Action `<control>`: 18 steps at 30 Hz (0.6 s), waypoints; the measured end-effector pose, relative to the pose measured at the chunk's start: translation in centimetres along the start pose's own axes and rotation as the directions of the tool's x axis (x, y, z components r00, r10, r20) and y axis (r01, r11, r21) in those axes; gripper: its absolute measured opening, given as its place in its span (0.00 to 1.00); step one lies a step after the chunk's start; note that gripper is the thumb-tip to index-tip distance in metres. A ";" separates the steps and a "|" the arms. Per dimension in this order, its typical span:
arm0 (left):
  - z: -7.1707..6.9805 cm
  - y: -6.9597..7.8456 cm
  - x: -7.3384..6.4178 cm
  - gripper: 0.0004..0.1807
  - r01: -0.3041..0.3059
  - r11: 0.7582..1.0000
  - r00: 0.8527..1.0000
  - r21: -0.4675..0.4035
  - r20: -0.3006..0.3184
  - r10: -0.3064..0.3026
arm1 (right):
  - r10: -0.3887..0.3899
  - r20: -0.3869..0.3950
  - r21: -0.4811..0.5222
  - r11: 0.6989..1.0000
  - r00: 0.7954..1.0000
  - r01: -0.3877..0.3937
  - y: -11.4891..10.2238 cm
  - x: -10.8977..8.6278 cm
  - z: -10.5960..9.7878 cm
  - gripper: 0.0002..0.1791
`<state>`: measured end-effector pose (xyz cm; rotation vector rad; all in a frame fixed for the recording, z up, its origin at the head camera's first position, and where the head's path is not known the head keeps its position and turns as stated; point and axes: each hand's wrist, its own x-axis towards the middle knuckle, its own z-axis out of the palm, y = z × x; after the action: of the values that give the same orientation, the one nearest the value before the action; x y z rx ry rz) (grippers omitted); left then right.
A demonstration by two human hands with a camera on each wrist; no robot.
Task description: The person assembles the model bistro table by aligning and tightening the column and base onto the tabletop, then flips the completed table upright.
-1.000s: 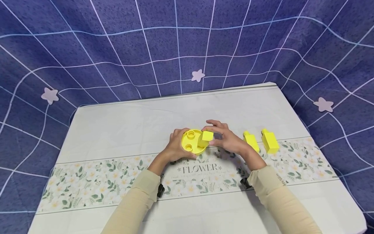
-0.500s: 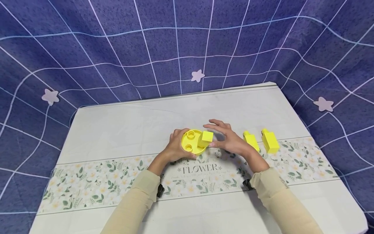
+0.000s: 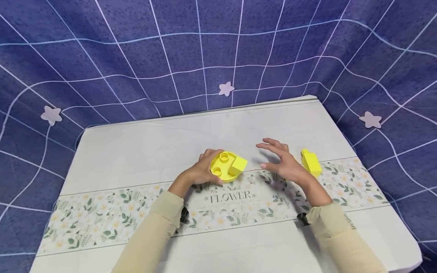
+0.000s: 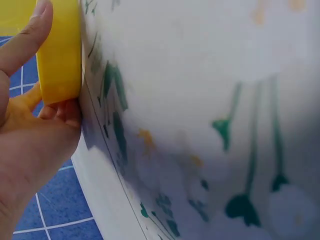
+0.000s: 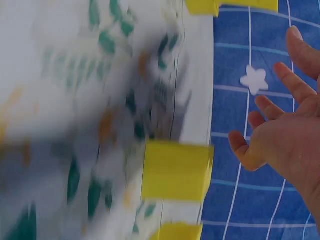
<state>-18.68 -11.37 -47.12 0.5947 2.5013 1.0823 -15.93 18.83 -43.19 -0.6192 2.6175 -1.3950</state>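
Note:
In the head view, my left hand grips the side of a round yellow base, thumb at the near side and fingers at the far side. Two ring-shaped sockets show on its face. At its right stands a yellow block, leaning a little to the right. In the left wrist view the thumb lies against the base's yellow wall. My right hand is apart from the base, holding nothing, its fingers spread and loosely bent. Beyond it lies a yellow block with a knobbed end.
The right wrist view shows a yellow block and part of another yellow block on the table. The white table cover has a flowered band. A blue gridded curtain with pale stars rises behind and at the sides.
My right hand has let go of the block on the base and moved right, now covering one loose block in the head view. The left hand keeps its grip; the base has turned slightly.

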 end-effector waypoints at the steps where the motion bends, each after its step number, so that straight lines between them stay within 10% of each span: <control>1: 0.0 0.0 0.0 0.59 0.000 1.000 1.000 -0.002 0.005 0.000 | 0.006 -0.010 -0.004 1.000 1.000 -0.006 0.1 -0.2 -0.3 0.30; 18: 2.5 1.3 -0.4 0.59 0.070 0.998 0.972 -0.002 -0.226 -0.068 | 0.036 -0.287 -0.240 0.965 0.957 -0.108 3.1 -2.9 -3.6 0.23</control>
<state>-16.87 -9.30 -47.71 0.4019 2.6964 1.1754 -15.27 24.30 -43.92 -0.3651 3.0407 -1.2152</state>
